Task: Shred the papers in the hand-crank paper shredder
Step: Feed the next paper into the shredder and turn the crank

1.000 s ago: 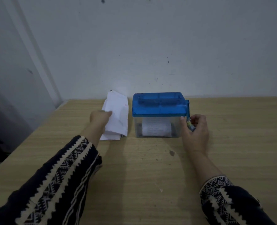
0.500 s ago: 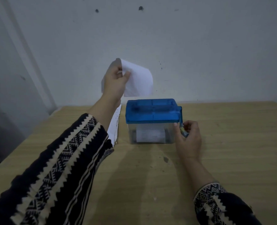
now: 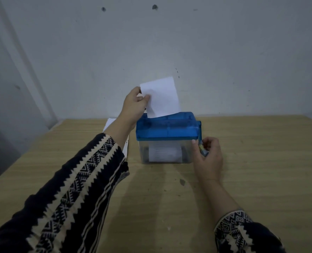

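Note:
The hand-crank shredder (image 3: 166, 130) has a blue lid over a clear bin and stands on the wooden table (image 3: 261, 161). Shredded white paper shows inside the bin. My left hand (image 3: 134, 105) pinches a white sheet (image 3: 160, 96) by its left edge and holds it upright, its lower edge at the top of the blue lid. My right hand (image 3: 209, 157) grips the blue crank handle (image 3: 200, 136) on the shredder's right side. More white papers (image 3: 109, 125) lie left of the shredder, mostly hidden by my left arm.
A grey-white wall (image 3: 224, 52) rises right behind the table's far edge. The table's left edge runs diagonally beside a darker floor area. A small dark mark (image 3: 182, 182) sits on the tabletop in front of the shredder.
My left hand lifted one sheet off the stack, raised it high, then brought it down and right onto the shredder's top. My right hand stayed on the crank handle.

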{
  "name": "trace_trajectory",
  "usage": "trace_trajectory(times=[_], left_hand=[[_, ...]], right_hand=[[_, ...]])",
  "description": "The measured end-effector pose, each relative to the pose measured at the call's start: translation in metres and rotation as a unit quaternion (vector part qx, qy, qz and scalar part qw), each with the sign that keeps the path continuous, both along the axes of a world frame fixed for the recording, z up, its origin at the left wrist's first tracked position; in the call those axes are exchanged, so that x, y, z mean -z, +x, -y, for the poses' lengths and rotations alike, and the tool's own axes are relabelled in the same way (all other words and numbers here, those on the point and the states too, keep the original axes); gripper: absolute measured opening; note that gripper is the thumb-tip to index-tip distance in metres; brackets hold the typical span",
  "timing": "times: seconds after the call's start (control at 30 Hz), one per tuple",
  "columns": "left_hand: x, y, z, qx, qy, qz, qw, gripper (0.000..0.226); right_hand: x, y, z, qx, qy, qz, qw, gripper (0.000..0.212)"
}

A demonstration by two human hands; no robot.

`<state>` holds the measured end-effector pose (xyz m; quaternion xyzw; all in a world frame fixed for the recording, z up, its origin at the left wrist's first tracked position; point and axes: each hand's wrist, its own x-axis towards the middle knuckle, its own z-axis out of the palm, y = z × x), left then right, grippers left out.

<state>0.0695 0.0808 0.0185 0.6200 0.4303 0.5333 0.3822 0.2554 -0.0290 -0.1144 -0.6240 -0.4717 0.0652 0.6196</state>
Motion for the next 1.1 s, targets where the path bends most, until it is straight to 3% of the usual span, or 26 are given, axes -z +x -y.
trace_trajectory(times=[0.2,0.5,0.67,0.9,1.0,1.1], left_hand=[[0.001,0.009,0.006,-0.003,0.047,-0.068,0.997,0.027],[0.004,0.008,0.011,0.000,0.067,-0.091,0.994,0.013],[0.008,0.008,0.009,-0.016,0.050,-0.107,0.993,0.043],[0.013,0.009,0.016,-0.008,0.046,-0.082,0.995,0.006],[0.011,0.010,0.019,0.004,0.029,-0.070,0.997,0.005],[0.008,0.009,0.020,0.020,-0.015,0.003,1.000,0.011]], right_hand=[[-0.002,0.000,0.002,0.001,-0.002,-0.003,1.000,0.026],[0.000,0.001,0.000,0.000,0.005,0.000,1.000,0.026],[0.000,0.001,0.000,-0.001,0.018,0.005,1.000,0.024],[0.002,-0.001,0.002,0.015,0.066,-0.008,0.998,0.027],[0.004,-0.001,0.003,0.000,0.063,0.014,0.998,0.019],[0.006,0.000,0.002,-0.005,0.064,0.028,0.998,0.018]])
